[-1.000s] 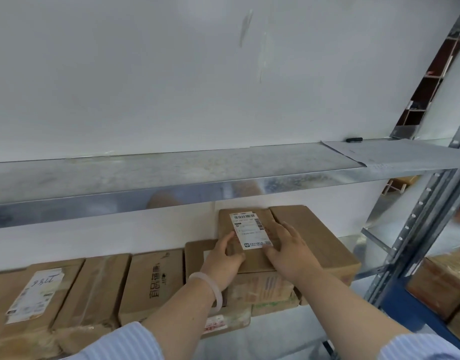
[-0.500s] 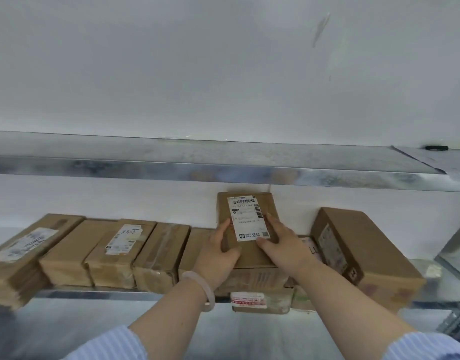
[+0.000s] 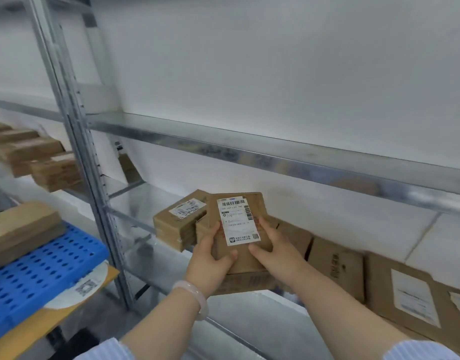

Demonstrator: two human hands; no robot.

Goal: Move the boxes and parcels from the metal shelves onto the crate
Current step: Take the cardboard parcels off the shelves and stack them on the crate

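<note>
The labelled box is held between both grips, in front of the metal shelf. The left grip clasps its left edge and the right grip its right edge, thumbs on its face. A second box lies directly beneath. The blue crate stands off to the left.

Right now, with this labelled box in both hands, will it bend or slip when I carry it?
The labelled box is probably stiff: its cardboard edges look straight. Likely light, since the left hand and right hand grip just its side edges. Its plain cardboard should not be slippery.
</note>
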